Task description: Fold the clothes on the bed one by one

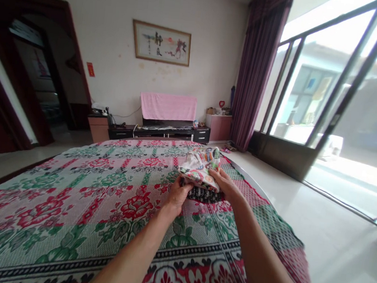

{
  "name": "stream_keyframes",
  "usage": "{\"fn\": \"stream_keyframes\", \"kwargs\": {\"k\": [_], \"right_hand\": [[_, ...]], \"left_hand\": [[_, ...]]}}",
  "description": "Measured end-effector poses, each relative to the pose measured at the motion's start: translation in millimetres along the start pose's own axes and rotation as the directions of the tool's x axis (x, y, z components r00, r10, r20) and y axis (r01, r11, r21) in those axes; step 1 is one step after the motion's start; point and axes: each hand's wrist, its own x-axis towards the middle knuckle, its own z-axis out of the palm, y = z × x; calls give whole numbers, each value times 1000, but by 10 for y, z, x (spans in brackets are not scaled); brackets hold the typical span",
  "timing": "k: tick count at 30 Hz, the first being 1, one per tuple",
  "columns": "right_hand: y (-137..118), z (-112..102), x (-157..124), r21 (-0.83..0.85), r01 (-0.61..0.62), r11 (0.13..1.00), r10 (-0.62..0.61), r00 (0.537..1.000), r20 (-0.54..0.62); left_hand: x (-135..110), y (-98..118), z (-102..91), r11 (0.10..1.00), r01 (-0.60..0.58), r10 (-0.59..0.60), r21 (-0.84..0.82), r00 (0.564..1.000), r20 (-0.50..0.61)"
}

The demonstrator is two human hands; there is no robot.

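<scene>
My left hand (178, 196) and my right hand (226, 184) both grip a small stack of folded clothes over the far right part of a bed. The top piece is a white cloth with colourful prints (201, 165). Under it lies a dark patterned garment (205, 194). My left hand's fingers curl round the stack's near left edge. My right hand pinches the near right edge of the printed cloth. The bed is covered by a floral spread (79, 202) in red, green and white.
A low dark TV cabinet (162, 132) with a pink towel (168, 106) over it stands against the far wall. A pink side cabinet (219, 126) sits beside purple curtains (258, 68). Glass sliding doors (328, 110) fill the right side. A dark doorway (37, 82) opens at left.
</scene>
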Motion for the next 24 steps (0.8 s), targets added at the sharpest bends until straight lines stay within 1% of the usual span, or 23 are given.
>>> {"fn": "stream_keyframes", "kwargs": {"k": [2,4,6,7,8,9,11,12,13,14,15,16,18,19,20,21,23,24], "right_hand": [[74,269,-22,57,48,997,-52,995,87],[208,534,-39,101,78,992,-97,976,197],[389,751,-35,75,96,993,-114,952,285],[486,830,-23,21,133,991,-133,942,310],[579,887,-8,-57,183,982,-157,940,304],[663,923,9,-150,231,961,-185,945,271],[782,940,29,-352,284,892,-250,958,139],[808,932,24,-437,297,849,-296,952,71],[811,922,5,-504,321,802,-358,933,26],[791,917,-29,-552,367,748,-434,901,12],[752,923,-78,-585,434,685,-513,858,36],[699,943,-137,-599,511,616,-585,806,87],[581,1030,-272,-595,643,483,-674,706,217],[530,1092,-336,-589,684,431,-690,670,274],[491,1158,-391,-586,711,387,-692,645,325],[466,1223,-434,-586,728,355,-686,629,366],[456,1328,-476,-588,743,320,-662,619,422],[466,1362,-478,-581,750,317,-650,618,443]], "left_hand": [[-2,101,-300,987,-102,108,125,993,-41],[-23,189,-661,941,-179,216,287,971,-101],[-63,248,-1036,867,-231,311,442,943,-117],[-88,268,-1210,819,-234,348,524,929,-127],[-113,281,-1368,767,-208,367,607,918,-149],[-138,291,-1505,711,-162,378,684,909,-178],[-177,299,-1703,596,-69,403,800,887,-224],[-189,298,-1764,545,-47,426,837,876,-228],[-198,294,-1802,502,-51,458,863,863,-215],[-204,286,-1820,467,-74,495,881,847,-191],[-208,275,-1822,442,-106,531,891,831,-165],[-214,263,-1812,425,-142,560,894,817,-136],[-231,239,-1773,403,-228,595,887,801,-65],[-243,230,-1750,395,-273,601,877,799,-22],[-257,226,-1729,388,-313,601,867,799,19],[-271,226,-1710,384,-346,594,856,802,58],[-299,244,-1681,391,-372,574,842,814,92],[-311,260,-1670,408,-366,565,837,821,83]]}}
